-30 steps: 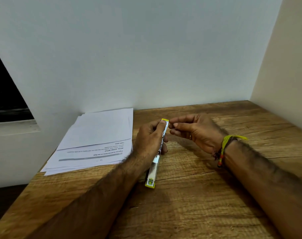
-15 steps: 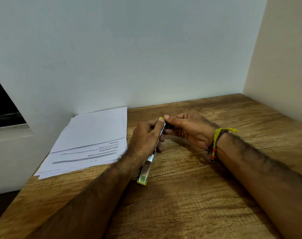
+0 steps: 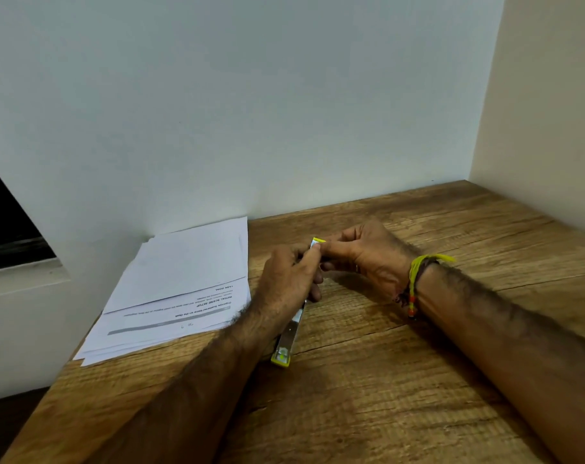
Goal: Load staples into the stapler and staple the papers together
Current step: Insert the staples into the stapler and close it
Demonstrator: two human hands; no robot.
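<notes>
A yellow and silver stapler [image 3: 289, 339] lies lengthwise on the wooden desk [image 3: 401, 380], its near end towards me. My left hand [image 3: 287, 279] is wrapped around its middle and far part. My right hand [image 3: 364, 256] meets it at the stapler's far yellow tip, thumb and forefinger pinched there; whether they hold staples is hidden. A loose stack of white printed papers [image 3: 180, 286] lies flat to the left of the stapler, against the wall.
A white wall rises right behind the desk, and a beige side wall closes off the right. The desk's left edge runs just past the papers. A yellow thread band circles my right wrist [image 3: 418, 279].
My right hand's fingers have moved in from a small gap to touch the stapler's far tip. My left hand keeps its hold on the stapler.
</notes>
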